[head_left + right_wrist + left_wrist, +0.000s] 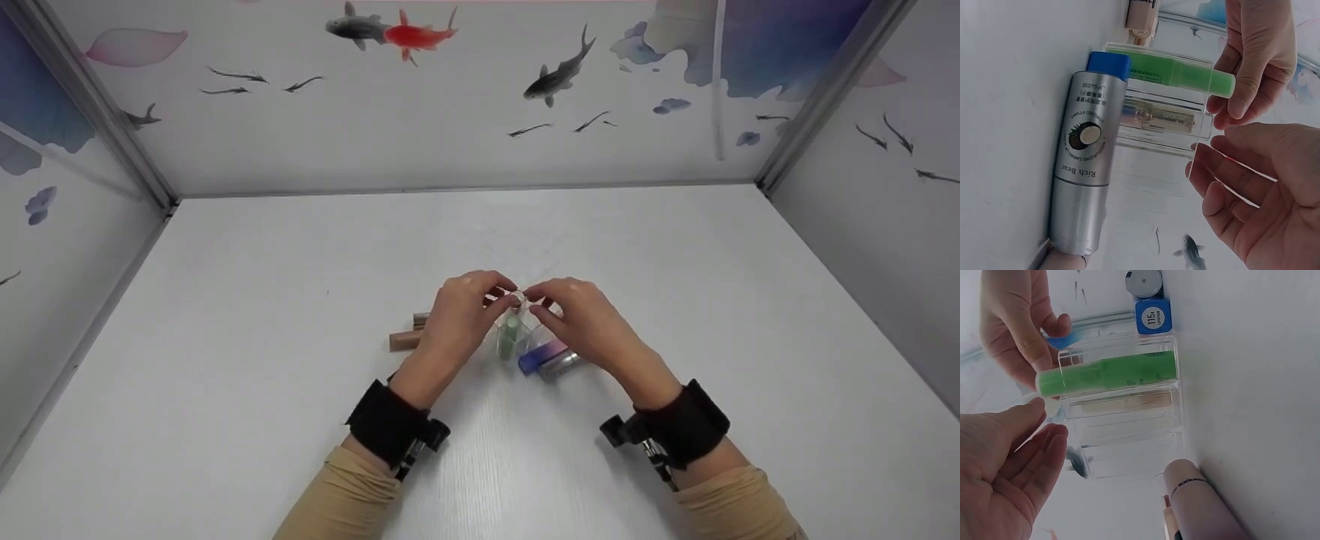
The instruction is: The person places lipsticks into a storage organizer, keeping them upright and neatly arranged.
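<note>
Above a clear compartmented organizer (1202, 126), my left hand (461, 311) and right hand (585, 315) meet fingertip to fingertip. Between them, their thumbs and fingers pinch a small pale item (519, 298); its kind is too small to tell and mostly hidden. A green tube (1120, 374) stands in one compartment, its rounded end sticking out of the top beside the fingertips. In the neighbouring compartment is a clear lip gloss tube (1168, 119). The remaining fingers of my right hand are loosely bent near the organizer's rim.
A silver lip gloss tube (1081, 163) and a blue lipstick box (1153, 318) lie right of the organizer. To its left are a brownish-pink tube (405, 341) and another small tube (420, 320). Printed panels (450, 135) wall the white table (262, 262) behind and at both sides.
</note>
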{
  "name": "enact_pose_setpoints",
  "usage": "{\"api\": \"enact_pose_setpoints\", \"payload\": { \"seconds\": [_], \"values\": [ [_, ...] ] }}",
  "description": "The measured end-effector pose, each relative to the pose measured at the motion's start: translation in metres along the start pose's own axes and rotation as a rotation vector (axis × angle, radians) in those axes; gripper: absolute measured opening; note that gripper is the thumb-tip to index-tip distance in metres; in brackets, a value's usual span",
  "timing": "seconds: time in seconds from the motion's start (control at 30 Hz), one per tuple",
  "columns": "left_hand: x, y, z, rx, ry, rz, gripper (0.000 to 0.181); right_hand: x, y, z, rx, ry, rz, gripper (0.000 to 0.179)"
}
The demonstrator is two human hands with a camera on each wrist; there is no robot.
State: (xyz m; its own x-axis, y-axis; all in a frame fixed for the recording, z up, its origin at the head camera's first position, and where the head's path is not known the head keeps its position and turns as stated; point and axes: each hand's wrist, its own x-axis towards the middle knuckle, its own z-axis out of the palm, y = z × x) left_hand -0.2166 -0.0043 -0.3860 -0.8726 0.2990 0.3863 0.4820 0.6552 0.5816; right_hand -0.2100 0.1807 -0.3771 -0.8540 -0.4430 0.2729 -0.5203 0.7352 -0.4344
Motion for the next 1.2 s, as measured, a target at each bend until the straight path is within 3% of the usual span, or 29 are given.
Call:
{"api": "enact_pose_setpoints", "payload": {
  "seconds": [0.33,0.7,0.9,1.2],
  "values": [
    [-0.006,0.014,-0.003,0.109,0.037,0.099,0.013,-0.011,0.006,-0.017,-0.037,-0.031,-0.047,0.019],
    [-0.014,0.032,0.003,0.234,-0.025,0.240,0.017,-0.032,0.025,-0.031,-0.067,-0.093,-0.089,0.017],
    [-0.021,0.039,0.015,0.232,-0.087,0.318,0.017,-0.047,0.037,-0.033,-0.103,-0.149,-0.053,0.022],
    [-0.024,0.041,0.024,0.260,-0.191,0.300,0.016,-0.046,0.040,-0.030,-0.143,-0.203,-0.058,0.022]
  ]
}}
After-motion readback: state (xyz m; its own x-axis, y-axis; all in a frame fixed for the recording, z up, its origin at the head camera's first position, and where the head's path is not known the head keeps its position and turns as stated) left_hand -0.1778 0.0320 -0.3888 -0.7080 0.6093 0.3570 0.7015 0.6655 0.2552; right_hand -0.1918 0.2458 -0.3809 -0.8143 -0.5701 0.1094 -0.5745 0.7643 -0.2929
